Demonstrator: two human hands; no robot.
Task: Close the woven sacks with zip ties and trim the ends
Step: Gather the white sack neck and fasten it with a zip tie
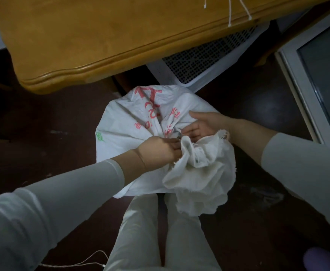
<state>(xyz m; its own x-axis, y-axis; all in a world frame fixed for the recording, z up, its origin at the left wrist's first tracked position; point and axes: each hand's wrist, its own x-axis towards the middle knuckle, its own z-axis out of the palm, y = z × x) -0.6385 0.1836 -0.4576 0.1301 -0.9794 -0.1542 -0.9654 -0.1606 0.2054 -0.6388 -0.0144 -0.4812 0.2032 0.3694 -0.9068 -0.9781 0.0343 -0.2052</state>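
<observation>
- The left hand (158,149) is closed on the gathered neck (171,133) of the sack (128,118); its fingers are curled into the folds.
- The right hand (201,125) is held open, palm up, just beside the neck on the other side. Nothing is seen in it, but its fingertips are partly hidden by the cloth.
- No zip tie can be made out. Something small and dark is seen between the two hands, too unclear to name.
- The loose top (199,173) of the sack is spread out below the neck, towards the legs (140,231), with frayed edges.
- The sack stands on the dark floor (42,124), near the front corner of the table (101,36) and in front of a white perforated basket (209,55).
- The closing step is judged as not yet finished.
- Risk: the neck is held by one hand only, so the stiff folds may spring open if the grip is relaxed.
- Risk: if the tie is placed too near the frayed top, it may slip off.
- Risk: in the poor light, cloth may be cut when the end is trimmed.
</observation>
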